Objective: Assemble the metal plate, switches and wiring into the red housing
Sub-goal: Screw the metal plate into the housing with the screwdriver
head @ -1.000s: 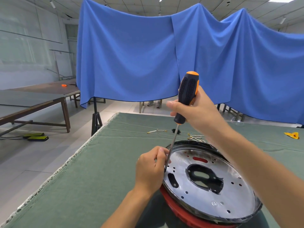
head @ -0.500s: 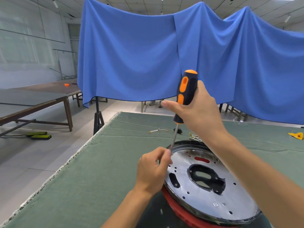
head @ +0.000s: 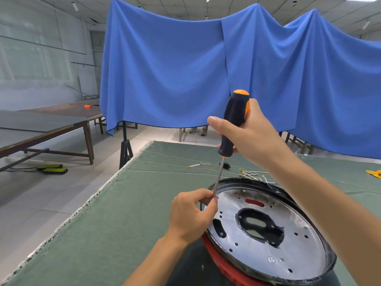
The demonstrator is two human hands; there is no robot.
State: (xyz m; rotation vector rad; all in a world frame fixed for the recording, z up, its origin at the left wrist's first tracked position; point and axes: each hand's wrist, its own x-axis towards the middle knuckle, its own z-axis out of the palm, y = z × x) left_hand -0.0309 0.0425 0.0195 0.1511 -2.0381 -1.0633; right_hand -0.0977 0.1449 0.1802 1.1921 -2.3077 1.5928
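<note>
A round shiny metal plate (head: pixel 288 244) with a dark central cut-out and several small holes lies tilted on the red housing (head: pixel 222 263), whose rim shows under its near edge. My right hand (head: pixel 251 137) grips the black-and-orange handle of a screwdriver (head: pixel 233 124), held nearly upright above the plate's left rim. My left hand (head: pixel 191 215) pinches the lower end of the steel shaft at that rim; the tip is hidden behind its fingers. Loose wires with gold terminals (head: pixel 251 174) lie on the cloth just beyond the plate.
A green cloth covers the table (head: pixel 123 223), whose left edge runs diagonally. One more wire (head: pixel 200 165) and a small black part (head: pixel 226 166) lie farther back. A yellow object (head: pixel 375 173) sits at the far right. Blue drapes hang behind; wooden tables stand to the left.
The screwdriver handle has turned in my right hand, its orange strip swinging round. My left hand has slid slightly up the shaft and stays at the plate's rim.
</note>
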